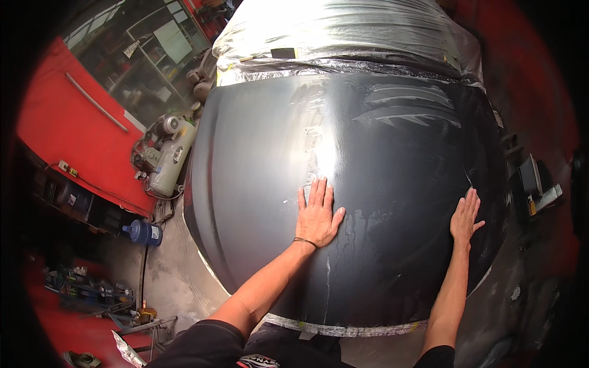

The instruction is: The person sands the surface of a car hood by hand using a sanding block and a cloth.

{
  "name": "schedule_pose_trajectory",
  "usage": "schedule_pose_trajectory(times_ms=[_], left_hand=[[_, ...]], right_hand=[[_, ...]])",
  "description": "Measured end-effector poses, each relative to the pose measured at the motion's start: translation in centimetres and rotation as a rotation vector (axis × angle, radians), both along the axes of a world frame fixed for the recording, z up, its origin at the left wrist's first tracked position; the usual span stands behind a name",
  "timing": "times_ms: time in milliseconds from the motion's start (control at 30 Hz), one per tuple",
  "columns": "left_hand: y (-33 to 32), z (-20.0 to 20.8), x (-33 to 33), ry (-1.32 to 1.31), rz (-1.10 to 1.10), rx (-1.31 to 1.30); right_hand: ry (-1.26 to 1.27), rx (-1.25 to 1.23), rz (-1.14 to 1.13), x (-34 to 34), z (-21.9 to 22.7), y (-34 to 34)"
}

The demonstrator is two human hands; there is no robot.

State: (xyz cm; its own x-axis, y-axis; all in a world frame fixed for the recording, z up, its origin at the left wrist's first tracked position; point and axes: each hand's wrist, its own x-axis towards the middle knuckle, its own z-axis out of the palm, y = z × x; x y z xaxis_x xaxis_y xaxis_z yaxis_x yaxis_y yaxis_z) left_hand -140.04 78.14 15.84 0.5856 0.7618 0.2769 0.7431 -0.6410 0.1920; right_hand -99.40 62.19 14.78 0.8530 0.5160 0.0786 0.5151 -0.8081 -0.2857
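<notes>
A dark grey car hood (392,257) stretches out in front of me, its surface matt on the right and shiny down the middle. Pale wet streaks mark its far right part, and thin drips run down near its centre. My left hand (318,214) lies flat on the middle of the hood, fingers spread and pointing away from me. A thin dark band circles that wrist. Toward the hood's right side, my right hand (466,216) rests on the surface with fingers stretched out and thumb apart. Neither hand holds anything.
Clear plastic sheeting (343,34) covers the car beyond the hood. Masking tape (356,330) runs along the near edge. On the left stand an air compressor (164,156) and a blue water jug (142,233) by a red wall (86,135). Metal stands and tools lie lower left.
</notes>
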Motion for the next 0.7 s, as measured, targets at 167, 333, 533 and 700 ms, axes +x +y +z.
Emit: schedule_pose_trajectory(times_ms=[167, 333, 533, 700], left_hand=[[0.0, -1.0, -2.2, 0.006, 0.043, -0.003], [0.0, -1.4, -3.0, -0.003, 0.047, 0.0], [-0.3, -0.3, -0.8, -0.035, -0.001, -0.036], [0.1, -1.4, -2.4, -0.034, 0.021, -0.022]], right_hand=[[-0.048, 0.079, 0.245, -19.2, -1.8, 0.6], [-0.026, -0.056, 0.471, -23.3, -1.6, -4.3], [0.144, 0.022, -0.147, -3.1, -4.1, -6.6], [-0.04, 0.0, 0.225, -27.1, -3.8, -3.2]])
